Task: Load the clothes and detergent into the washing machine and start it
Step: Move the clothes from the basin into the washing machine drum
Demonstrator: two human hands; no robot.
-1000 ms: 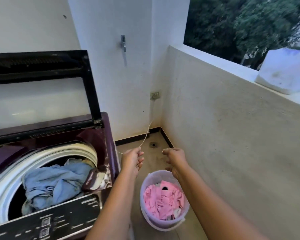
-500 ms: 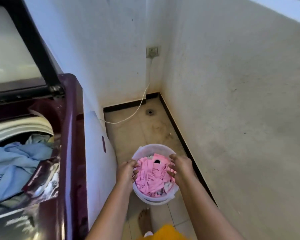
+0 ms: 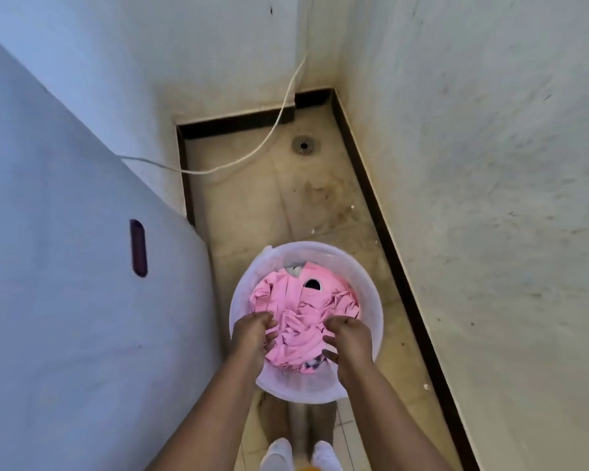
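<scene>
Two hands reach into one bucket [image 3: 320,249] on the floor [image 3: 252,198]: the left hand [image 3: 252,334] and right hand [image 3: 349,341] grip one pink cloth bundle [image 3: 303,317] between their curled fingers. The washing machine [image 3: 82,300] crowds left of the fingers, the wall [image 3: 490,232] right; open floor lies beyond.

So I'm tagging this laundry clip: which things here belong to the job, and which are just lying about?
Job:
- pink clothes, gripped by the left hand and right hand
- white basin holding them
- washing machine, side panel only

Just there:
- white cable by the wall
- floor drain
- black skirting
</scene>
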